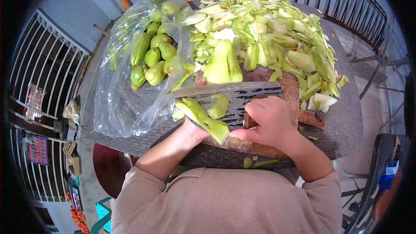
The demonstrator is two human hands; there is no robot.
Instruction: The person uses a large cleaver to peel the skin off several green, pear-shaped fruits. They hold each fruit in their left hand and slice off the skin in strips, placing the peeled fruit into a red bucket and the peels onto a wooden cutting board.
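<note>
My right hand (268, 122) grips the wooden handle of a broad cleaver (235, 104), its blade lying across the view. Strips of green peel (208, 122) cling to the blade's face. My left hand (194, 133) is palm up, mostly hidden behind the blade. One fingertip shows past the blade's far edge, against a partly peeled pale green fruit (221, 63), probably a chayote. The blade covers the fruit's near end, so the full grip is hidden. Beneath lies a wooden chopping board (289, 86) with a short handle on the right.
Whole green fruits (154, 57) sit in a clear plastic bag (120, 113) at left. A large heap of peelings (269, 26) covers the table's (346, 130) far right. Dark red furniture (109, 169) stands below left, a black chair (386, 169) at right. White window bars (42, 65) line the left wall.
</note>
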